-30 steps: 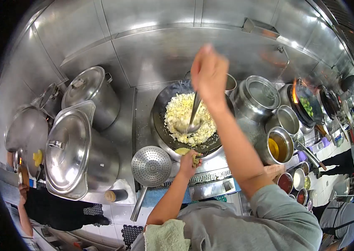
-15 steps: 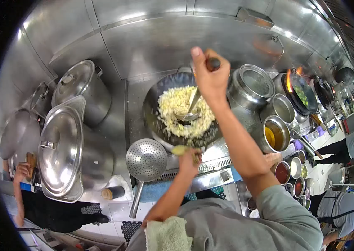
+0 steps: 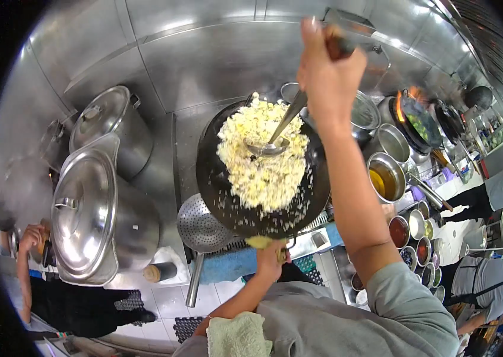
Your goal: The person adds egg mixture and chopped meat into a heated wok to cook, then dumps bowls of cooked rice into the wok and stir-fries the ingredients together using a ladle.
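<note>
A dark wok tilts toward me in the middle. In it lies a heap of rice with yellow egg-like bits, and loose grains stick to the near side. My right hand is wrapped high around the handle of a steel ladle, whose bowl rests in the rice. At the wok's near rim, my left hand is closed on its edge or handle through a yellowish cloth. The hand itself hides that grip in part.
A perforated strainer lies left of the wok, near tall lidded pots. To the right stand a pot of yellow liquid, several sauce bowls and a flaming wok. Another person's hand shows far left.
The wok has come toward me and its far side has lifted, with the rice spread up its surface. My right hand has risen and gone right with the ladle; my left hand is lower.
</note>
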Action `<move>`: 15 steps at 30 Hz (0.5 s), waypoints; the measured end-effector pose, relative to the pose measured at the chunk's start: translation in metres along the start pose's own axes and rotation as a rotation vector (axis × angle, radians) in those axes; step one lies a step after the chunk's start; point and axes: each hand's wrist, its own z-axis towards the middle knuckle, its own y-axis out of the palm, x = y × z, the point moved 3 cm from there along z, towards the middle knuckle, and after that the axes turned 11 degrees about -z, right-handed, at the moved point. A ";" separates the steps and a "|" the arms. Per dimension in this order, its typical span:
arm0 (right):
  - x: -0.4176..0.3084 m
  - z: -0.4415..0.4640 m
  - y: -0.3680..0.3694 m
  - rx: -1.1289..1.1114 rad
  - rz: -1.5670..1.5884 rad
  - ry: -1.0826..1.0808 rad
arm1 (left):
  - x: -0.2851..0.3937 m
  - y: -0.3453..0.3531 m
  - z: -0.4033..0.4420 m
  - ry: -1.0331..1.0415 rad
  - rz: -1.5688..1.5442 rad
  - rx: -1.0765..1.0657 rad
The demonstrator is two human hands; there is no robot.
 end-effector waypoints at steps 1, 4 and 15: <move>-0.019 0.011 -0.003 -0.011 0.010 -0.017 | 0.001 0.007 -0.004 0.023 -0.014 -0.020; -0.041 -0.001 -0.007 -0.021 -0.046 -0.020 | 0.031 0.045 0.001 0.121 -0.150 -0.110; -0.050 0.003 -0.014 0.020 0.115 0.032 | 0.006 0.003 -0.006 0.030 -0.082 -0.060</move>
